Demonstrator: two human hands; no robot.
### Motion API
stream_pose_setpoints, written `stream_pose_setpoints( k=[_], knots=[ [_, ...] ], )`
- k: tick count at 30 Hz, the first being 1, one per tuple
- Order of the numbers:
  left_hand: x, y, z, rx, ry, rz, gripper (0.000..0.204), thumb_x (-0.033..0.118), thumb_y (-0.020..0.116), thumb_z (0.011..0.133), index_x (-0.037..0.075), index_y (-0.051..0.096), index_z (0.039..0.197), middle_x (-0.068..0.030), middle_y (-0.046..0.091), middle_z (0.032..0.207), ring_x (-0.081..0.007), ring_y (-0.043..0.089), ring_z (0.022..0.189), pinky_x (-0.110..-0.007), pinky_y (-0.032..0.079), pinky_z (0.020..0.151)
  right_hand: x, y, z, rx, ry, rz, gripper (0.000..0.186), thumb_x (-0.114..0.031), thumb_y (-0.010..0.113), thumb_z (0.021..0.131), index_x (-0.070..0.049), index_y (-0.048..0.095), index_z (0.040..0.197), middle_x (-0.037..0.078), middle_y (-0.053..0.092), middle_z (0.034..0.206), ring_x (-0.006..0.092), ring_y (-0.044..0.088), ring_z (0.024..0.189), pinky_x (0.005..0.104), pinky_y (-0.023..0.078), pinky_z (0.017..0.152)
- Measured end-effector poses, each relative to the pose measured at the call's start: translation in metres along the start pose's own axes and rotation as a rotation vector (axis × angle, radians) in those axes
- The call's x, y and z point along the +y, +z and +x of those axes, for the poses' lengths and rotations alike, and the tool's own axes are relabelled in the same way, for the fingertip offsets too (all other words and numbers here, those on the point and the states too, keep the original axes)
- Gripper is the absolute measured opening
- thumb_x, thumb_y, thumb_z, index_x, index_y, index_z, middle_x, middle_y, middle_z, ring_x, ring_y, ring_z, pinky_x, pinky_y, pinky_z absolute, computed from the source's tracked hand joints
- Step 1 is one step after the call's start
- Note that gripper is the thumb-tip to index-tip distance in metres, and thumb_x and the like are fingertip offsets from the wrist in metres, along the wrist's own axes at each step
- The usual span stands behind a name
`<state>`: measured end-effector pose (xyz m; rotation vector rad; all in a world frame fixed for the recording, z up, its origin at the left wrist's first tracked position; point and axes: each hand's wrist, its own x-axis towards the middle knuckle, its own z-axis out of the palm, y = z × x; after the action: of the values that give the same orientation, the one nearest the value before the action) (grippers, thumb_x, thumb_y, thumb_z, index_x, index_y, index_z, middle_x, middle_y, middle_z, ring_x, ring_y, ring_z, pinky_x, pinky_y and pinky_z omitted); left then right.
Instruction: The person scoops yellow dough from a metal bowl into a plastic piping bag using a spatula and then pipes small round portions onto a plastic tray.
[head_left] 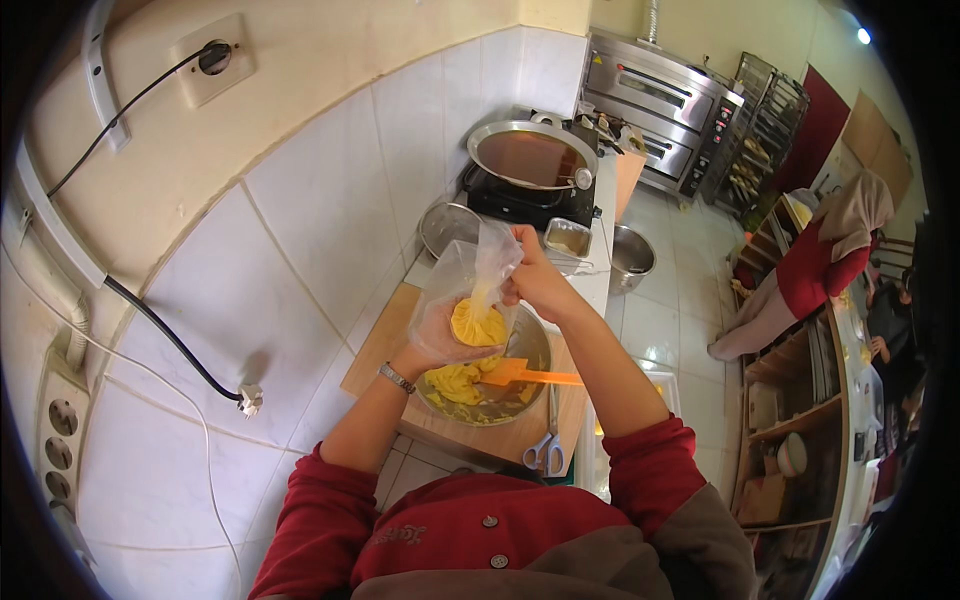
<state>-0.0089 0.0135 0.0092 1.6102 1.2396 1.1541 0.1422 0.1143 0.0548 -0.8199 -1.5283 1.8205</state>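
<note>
A clear plastic piping bag [478, 322] with a lump of yellow dough or batter in its lower part is held over a metal bowl. My left hand [440, 335] cups the filled part from the left and below, partly behind the plastic. Higher up, my right hand [540, 278] grips the gathered upper part of the bag with closed fingers. Below, the metal bowl [535, 345] contains more of the yellow mixture [455, 385]. An orange spatula [510, 373] rests in it, its handle pointing right over the rim.
Scissors [546, 452] with blue-grey handles lie right of the bowl on the wooden board [375, 355]. Farther back, a wide pan of brown liquid [530, 158] sits on a black stove [520, 205], near a small metal tin [568, 238]. A steel pot [632, 258] stands right; another person [825, 260] works beyond.
</note>
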Motion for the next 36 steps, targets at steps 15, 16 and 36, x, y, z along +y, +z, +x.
stream_pose_setpoints(
  k=[15,16,36],
  knots=[
    [-0.013,0.009,-0.001,0.228,0.144,-0.209,0.056,0.010,0.068,0.078,0.003,0.043,0.127,-0.0058,0.052,0.118,-0.0162,0.048,0.110,-0.029,0.038,0.094,-0.014,-0.014,-0.010,-0.071,-0.129,0.731,0.034,-0.011,0.060,0.084,-0.009,0.041,0.113,0.005,0.055,0.089,0.0146,0.054,0.074,0.0272,0.046,0.067],
    [-0.014,0.008,0.000,0.235,0.100,-0.233,0.053,0.012,0.066,0.080,0.002,0.043,0.127,-0.0060,0.052,0.119,-0.0160,0.048,0.111,-0.029,0.038,0.095,-0.007,-0.016,-0.013,-0.066,-0.148,0.355,0.045,-0.013,0.066,0.079,-0.009,0.040,0.116,0.006,0.055,0.093,0.0141,0.054,0.078,0.0264,0.046,0.069],
    [0.006,-0.020,0.023,-0.098,0.118,-0.353,0.070,0.029,0.056,0.088,0.005,0.016,0.141,-0.0113,0.042,0.131,-0.0189,0.043,0.117,-0.032,0.038,0.095,0.039,0.015,-0.003,-0.141,-0.244,-0.327,0.023,-0.018,0.071,0.075,-0.002,0.061,0.088,0.001,0.057,0.063,0.0087,0.054,0.056,0.0215,0.041,0.051]
  ],
)
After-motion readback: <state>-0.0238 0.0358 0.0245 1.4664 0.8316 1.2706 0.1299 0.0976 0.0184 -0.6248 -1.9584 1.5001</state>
